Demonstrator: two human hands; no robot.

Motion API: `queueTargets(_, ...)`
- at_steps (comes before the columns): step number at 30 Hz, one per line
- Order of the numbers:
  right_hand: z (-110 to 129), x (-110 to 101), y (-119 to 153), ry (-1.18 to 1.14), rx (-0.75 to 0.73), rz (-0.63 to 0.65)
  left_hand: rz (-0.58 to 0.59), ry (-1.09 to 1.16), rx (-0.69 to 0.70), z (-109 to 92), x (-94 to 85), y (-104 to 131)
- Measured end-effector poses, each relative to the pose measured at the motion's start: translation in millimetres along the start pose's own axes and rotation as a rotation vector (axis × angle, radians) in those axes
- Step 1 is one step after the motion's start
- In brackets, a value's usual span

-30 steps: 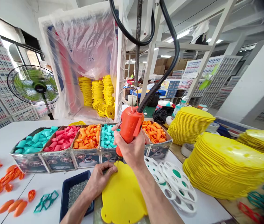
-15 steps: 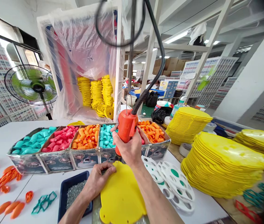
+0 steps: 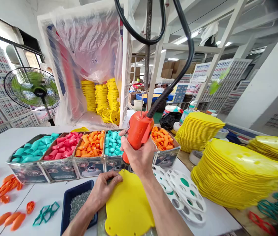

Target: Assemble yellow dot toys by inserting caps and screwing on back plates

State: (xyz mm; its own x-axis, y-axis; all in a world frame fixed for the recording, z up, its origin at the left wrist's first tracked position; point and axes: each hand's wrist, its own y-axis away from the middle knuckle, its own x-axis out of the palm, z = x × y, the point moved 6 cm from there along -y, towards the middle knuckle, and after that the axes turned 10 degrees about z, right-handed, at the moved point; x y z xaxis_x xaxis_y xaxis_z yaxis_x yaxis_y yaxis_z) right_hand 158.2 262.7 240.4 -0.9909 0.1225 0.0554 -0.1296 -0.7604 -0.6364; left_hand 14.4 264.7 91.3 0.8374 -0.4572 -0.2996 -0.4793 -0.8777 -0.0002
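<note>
Around you stood white walls, a window [image 3: 18,55] at left, a fan [image 3: 32,89], white racking [image 3: 217,52] and lit ceiling tubes [image 3: 187,38].
</note>
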Motion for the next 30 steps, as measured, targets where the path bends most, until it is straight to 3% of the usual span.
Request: queueTargets(30,-1.4,3.2,-1.3,-0.04,0.046,0.027,0.003,0.004,-0.018,-0.4,0.8,0.3)
